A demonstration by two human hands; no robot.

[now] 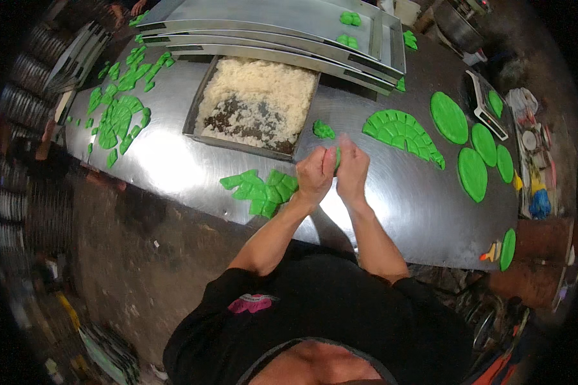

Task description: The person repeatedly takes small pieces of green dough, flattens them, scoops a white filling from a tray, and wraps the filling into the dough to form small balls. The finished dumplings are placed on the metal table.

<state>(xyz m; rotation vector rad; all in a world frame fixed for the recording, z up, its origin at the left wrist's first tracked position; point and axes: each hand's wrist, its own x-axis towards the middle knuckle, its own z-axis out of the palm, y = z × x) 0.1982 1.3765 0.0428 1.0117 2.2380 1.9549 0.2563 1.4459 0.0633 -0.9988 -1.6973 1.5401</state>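
My left hand point(314, 174) and my right hand point(352, 171) are together over a steel table. Pinched between them is a small piece of green dough point(337, 158), mostly covered by the fingers. Just beyond the fingertips lies a lumpy green dough bit point(323, 129). Left of my left wrist is a scored, irregular dough sheet point(265, 191). A fan of cut dough segments point(402, 129) rests to the right of my right hand. Beyond my left hand, a shallow metal tray point(243, 148) holds pale crumbly filling point(265, 77), thin in the middle, where the dark bottom shows.
Stacked metal trays point(289, 54) stand at the back, green pieces point(350, 19) in the top one. Several dough discs point(449, 118) and a scale point(481, 106) are at right. Cut dough point(120, 115) covers the left end, where another person's arm point(44, 142) shows.
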